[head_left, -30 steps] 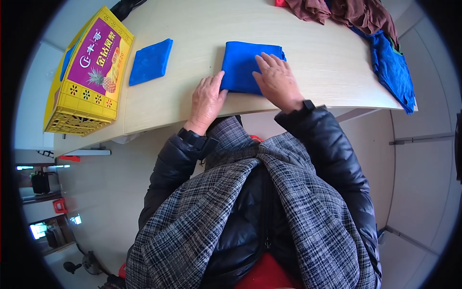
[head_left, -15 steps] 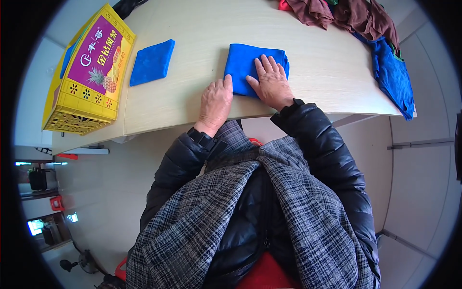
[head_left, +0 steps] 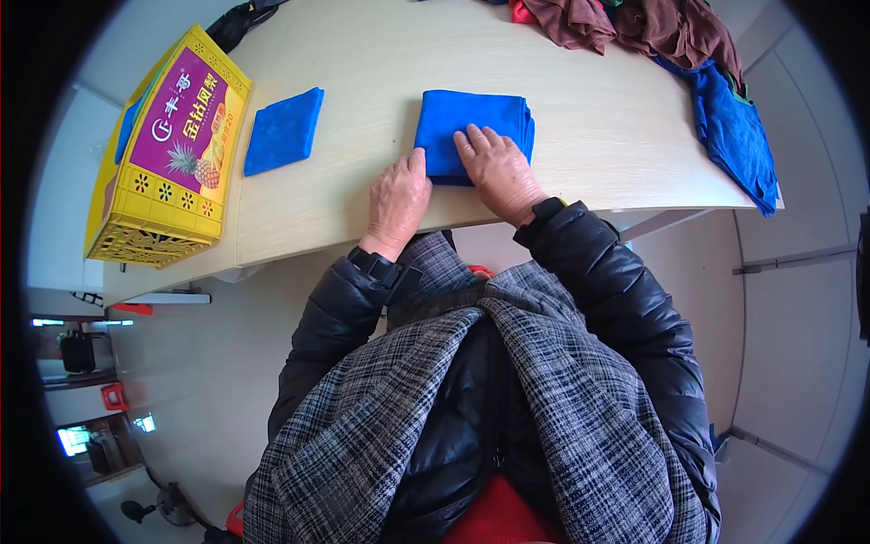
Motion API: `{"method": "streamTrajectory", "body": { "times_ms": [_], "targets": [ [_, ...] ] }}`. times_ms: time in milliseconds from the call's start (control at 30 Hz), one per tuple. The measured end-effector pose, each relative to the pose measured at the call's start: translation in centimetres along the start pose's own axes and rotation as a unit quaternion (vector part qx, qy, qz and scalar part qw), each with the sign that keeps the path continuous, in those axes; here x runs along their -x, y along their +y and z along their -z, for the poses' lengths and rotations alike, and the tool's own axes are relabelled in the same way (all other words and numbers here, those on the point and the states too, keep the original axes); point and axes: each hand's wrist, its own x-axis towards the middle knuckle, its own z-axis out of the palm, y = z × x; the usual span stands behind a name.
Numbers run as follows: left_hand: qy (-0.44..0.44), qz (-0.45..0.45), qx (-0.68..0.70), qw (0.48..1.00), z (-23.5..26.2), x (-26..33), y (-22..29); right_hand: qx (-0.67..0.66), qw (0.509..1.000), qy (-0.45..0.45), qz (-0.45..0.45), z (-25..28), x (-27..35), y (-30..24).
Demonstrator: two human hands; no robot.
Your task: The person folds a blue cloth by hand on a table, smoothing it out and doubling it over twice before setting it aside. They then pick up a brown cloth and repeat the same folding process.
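Note:
A blue cloth (head_left: 444,118), folded into a thick square, lies on the table near its front edge. My right hand (head_left: 501,175) rests flat on the cloth's near right part, fingers stretched out and close together. At the near left corner my left hand (head_left: 400,199) is closed, its fingers curled and its thumb against the cloth's edge; its grip is partly hidden. Layered folds show along the cloth's right side. Farther left lies a second folded blue cloth (head_left: 283,133), smaller in view and apart from both hands.
A yellow crate (head_left: 168,213) with a purple printed panel stands at the table's left end, a black bag (head_left: 237,27) behind it. Brown cloths (head_left: 684,32) are heaped at the far right. A loose blue cloth (head_left: 732,131) hangs over the right edge of the table (head_left: 616,136).
My right hand has slid over the cloth toward me and a little left, its fingers drawn closer together. The left hand stays at the cloth's corner. The whole view has shifted slightly.

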Motion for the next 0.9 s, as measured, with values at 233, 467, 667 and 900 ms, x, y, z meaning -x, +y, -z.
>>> {"method": "streamTrajectory", "body": {
  "times_ms": [233, 467, 667, 900],
  "targets": [
    [-0.017, 0.018, -0.017, 1.000, -0.4, -0.3, 0.5, 0.000, 0.990, -0.140, -0.018, 1.6, 0.1, 2.4],
    [-0.020, 0.006, -0.046, 0.999, -0.2, -0.3, 1.1, 0.027, 0.991, -0.131, 0.000, 1.0, 2.0, 3.0],
    [-0.005, -0.025, -0.044, 0.999, -0.1, 0.1, 1.1, 0.049, 0.993, -0.107, 0.016, 0.5, 3.0, 3.9],
    [-0.017, -0.017, -0.027, 0.999, -0.1, 0.3, 1.0, 0.024, 0.991, -0.135, -0.011, 1.5, 3.4, 4.8]
  ]
}}
